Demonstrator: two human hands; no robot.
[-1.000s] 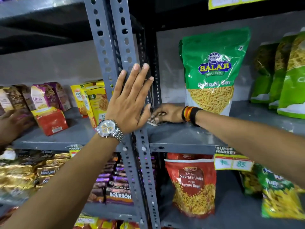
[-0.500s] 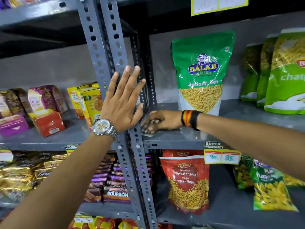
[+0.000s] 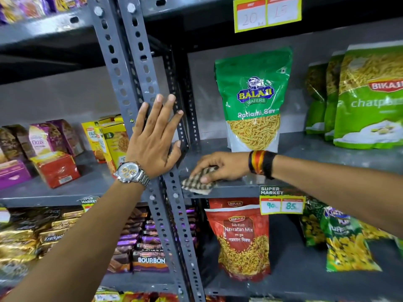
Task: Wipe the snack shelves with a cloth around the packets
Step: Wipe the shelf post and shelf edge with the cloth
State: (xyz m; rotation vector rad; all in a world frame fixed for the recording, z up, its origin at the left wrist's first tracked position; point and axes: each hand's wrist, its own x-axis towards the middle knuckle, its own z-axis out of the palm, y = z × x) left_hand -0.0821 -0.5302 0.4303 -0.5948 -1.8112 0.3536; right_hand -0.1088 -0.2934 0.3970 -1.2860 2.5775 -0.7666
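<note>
Your right hand (image 3: 220, 166) presses a checked brown-and-cream cloth (image 3: 199, 184) flat against the grey metal shelf (image 3: 305, 149), fingers spread over the fabric and curled only lightly, the cloth's front corner poking out past your fingertips at the shelf's front lip. A striped red, yellow and black band (image 3: 261, 163) circles that wrist. Just behind the hand and slightly to its right stands a green Balaji Ratlami Sev packet (image 3: 254, 99), upright and apart from the cloth. Further right of the hand, along the same shelf, stand green Bikaji packets (image 3: 368, 101).

Your left hand (image 3: 156, 140) is open and flat, palm laid against the perforated grey upright post (image 3: 122, 68) just left of the cloth, fingers pointing up and gripping nothing. A silver wristwatch (image 3: 132, 172) sits on that wrist. To the left of this hand, on the neighbouring shelf, are yellow biscuit boxes (image 3: 109, 140), a red box (image 3: 56, 170) and purple packets (image 3: 50, 137).

Below your right hand, a yellow price tag (image 3: 281, 203) marked 90 and 85 hangs from the shelf edge, and under it a red Navratan Mix packet (image 3: 239, 238) stands on the lower shelf. Below your left wrist, Bourbon biscuit packs (image 3: 150, 258) are stacked.
</note>
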